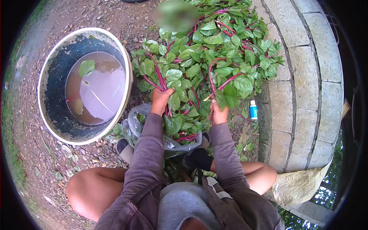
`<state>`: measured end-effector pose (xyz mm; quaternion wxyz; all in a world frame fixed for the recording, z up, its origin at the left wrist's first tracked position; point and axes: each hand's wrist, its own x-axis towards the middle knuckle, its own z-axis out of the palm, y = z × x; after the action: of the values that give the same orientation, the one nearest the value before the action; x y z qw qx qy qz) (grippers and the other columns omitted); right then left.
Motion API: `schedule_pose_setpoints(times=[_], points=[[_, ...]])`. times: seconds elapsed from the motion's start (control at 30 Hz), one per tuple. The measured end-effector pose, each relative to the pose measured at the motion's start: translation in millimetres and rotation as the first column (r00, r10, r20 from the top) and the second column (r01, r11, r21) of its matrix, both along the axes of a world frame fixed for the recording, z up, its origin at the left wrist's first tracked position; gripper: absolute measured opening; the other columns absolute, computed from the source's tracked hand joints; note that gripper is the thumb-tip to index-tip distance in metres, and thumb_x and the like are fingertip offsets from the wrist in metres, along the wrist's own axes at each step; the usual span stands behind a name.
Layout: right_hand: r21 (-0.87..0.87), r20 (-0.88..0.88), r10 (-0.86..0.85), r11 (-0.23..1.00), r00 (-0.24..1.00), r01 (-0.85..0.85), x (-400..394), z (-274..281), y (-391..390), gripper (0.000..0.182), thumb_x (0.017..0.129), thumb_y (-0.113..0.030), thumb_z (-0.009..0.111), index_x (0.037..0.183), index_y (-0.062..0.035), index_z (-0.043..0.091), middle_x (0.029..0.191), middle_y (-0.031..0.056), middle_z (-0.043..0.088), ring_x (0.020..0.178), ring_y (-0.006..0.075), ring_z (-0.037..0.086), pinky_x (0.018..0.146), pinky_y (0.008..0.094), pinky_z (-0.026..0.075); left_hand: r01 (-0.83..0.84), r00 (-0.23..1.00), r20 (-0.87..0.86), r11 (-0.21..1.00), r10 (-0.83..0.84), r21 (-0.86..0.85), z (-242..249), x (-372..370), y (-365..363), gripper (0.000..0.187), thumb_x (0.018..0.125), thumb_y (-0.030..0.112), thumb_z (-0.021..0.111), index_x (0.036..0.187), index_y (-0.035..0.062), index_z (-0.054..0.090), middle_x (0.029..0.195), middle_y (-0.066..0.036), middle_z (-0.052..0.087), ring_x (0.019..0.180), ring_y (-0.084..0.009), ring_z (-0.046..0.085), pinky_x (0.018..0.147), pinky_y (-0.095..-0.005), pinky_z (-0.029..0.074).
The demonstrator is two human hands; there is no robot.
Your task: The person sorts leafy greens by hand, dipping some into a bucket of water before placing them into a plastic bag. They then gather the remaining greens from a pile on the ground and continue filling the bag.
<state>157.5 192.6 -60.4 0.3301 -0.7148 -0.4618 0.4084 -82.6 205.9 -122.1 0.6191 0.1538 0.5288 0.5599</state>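
Observation:
My left hand (161,100) is closed round a bunch of leafy greens with thick red-purple stems (158,73), over the near edge of a big leafy pile (211,42). To its right, my right hand (219,112) grips a few stems of the same greens (213,78); a leaf in front of it is blurred. Below and between my hands, a clear plastic bag (134,122) stands open between my feet, with leaves and red stems in it.
At the left is a large round tub (57,136) of murky water with leaves floating in it. A small white-and-blue bottle (253,110) is beside the block wall (281,99) on the right. A pale sack (301,186) lies at the lower right. The ground (88,157) is gravelly.

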Motion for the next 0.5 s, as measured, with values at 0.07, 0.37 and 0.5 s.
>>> schedule_pose_setpoints(times=[0.07,0.37,0.5], points=[[-0.053,0.357,0.309,0.949,0.882,-0.311,10.7,-30.7,3.3,0.018,0.080,-0.011,0.059,0.095,-0.0009,0.060,0.084,0.0074,0.062,0.074,0.0176,0.060,0.067,0.0301,0.047,0.014,1.000,0.005,1.000,-0.014,-0.024,5.1,-1.6,1.9,0.034,0.074,0.004,0.065,0.107,-0.0010,0.057,0.098,-0.008,0.063,0.085,-0.0163,0.060,0.077,-0.0293,0.046],[-0.099,0.495,0.079,0.994,0.865,-0.034,47.5,-62.2,5.1,0.028,0.071,-0.021,0.068,0.095,-0.0068,0.063,0.099,0.0151,0.062,0.082,0.0261,0.064,0.075,0.0337,0.050,-0.004,1.000,0.026,0.998,0.005,-0.056,-12.9,-8.1,0.6,0.032,0.073,0.002,0.064,0.105,-0.0012,0.059,0.096,-0.007,0.064,0.083,-0.0156,0.061,0.074,-0.0294,0.047],[-0.247,0.741,0.247,0.965,0.625,-0.089,25.0,-83.7,-33.8,0.027,0.065,-0.025,0.074,0.087,-0.0111,0.063,0.102,0.0098,0.060,0.092,0.0277,0.059,0.080,0.0373,0.047,0.002,0.997,0.081,1.000,0.000,-0.025,-1.0,-8.5,-0.8,0.033,0.076,0.004,0.063,0.109,-0.0007,0.057,0.097,-0.007,0.063,0.083,-0.0156,0.060,0.075,-0.0290,0.048]])
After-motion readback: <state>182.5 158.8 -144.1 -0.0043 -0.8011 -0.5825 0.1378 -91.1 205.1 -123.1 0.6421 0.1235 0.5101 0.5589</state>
